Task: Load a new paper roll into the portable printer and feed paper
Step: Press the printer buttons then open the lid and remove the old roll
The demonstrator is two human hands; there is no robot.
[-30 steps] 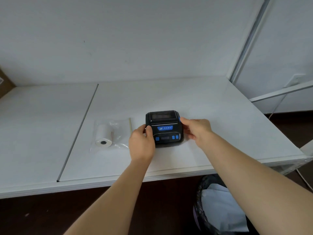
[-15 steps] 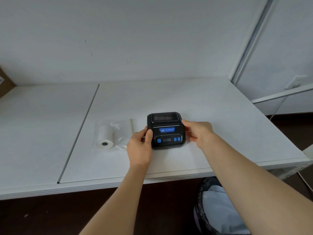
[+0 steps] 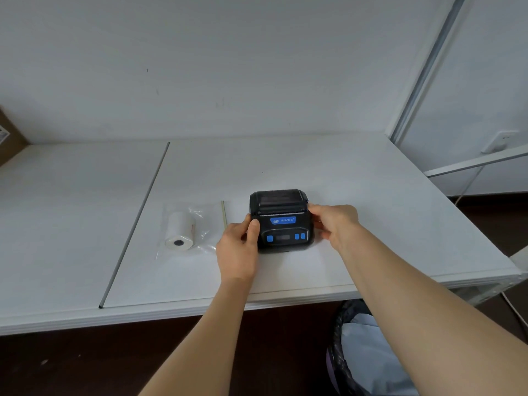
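A small black portable printer (image 3: 281, 221) with blue buttons and a blue label sits on the white table (image 3: 357, 195), its lid closed. My left hand (image 3: 238, 247) grips its left side, thumb on the front corner. My right hand (image 3: 334, 222) holds its right side, fingertips at the lid's edge. A white paper roll (image 3: 180, 231) lies inside a clear plastic bag (image 3: 204, 224) to the left of the printer, apart from both hands.
A thin dark seam (image 3: 137, 221) runs across the table left of the roll. A bin lined with a black bag (image 3: 360, 355) stands under the table's front edge at right. A brown cardboard box (image 3: 8, 138) is at far left.
Both hands stay on the printer's sides. My left thumb has slid slightly up the front corner; the view has shifted a little.
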